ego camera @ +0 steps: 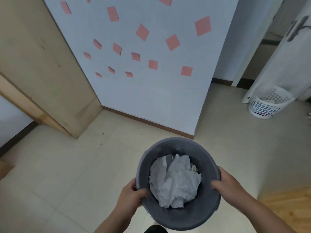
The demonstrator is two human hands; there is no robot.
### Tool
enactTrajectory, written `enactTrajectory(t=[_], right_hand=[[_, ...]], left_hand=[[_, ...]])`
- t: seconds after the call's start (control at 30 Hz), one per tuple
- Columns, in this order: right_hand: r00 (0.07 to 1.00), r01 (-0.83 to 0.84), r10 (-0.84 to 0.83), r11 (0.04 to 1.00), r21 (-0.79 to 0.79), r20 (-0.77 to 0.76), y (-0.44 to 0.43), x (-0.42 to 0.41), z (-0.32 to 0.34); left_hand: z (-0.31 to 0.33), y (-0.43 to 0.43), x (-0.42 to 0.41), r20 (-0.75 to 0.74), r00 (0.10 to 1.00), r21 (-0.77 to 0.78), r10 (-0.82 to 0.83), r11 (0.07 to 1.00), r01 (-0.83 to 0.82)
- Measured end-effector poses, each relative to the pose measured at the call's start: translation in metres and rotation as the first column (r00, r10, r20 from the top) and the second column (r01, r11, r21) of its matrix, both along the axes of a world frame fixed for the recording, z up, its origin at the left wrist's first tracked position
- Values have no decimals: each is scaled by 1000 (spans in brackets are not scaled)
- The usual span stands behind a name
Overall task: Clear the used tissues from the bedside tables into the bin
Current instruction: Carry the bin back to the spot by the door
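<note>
Tissues (pixel 175 181) are binned; grey bin (pixel 178 216) is gripped by left hand (pixel 130 195) and right hand (pixel 227 185). Setting-down is judged next.

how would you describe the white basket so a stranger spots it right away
Follow the wall with pink squares right, past its corner. On the floor at the far right stands the white basket, perforated with round holes, unlike the solid grey bin.
</note>
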State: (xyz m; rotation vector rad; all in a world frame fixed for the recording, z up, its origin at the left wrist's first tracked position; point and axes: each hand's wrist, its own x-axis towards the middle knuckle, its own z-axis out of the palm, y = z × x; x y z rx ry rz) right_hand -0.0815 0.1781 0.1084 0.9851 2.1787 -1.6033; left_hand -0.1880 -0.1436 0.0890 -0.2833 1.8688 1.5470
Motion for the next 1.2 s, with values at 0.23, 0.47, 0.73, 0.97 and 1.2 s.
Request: enactTrajectory(t=[0.23,0.47,0.73,0.97,1.2], right_hand=[[997,76,-76,997,31,-6,26,-113,13],[996,88,-88,996,8,1,74,-208,1],[996,35,-30,997,-62,89,140,-321,-47],[989,-25,30,999,-42,147,189,-420,-82],[980,22,-15,999,-36,196,200,-501,-232]], left_hand=[[4,34,-144,29,996,28,-89,996,88],[2,83,-244,8,994,8,-109,994,109],[-29,139,-329,87,996,-58,-15,998,20],[-72,187,-402,145,988,-53,43,998,-35],[-217,205,-482,202,977,-105,61,994,-41]])
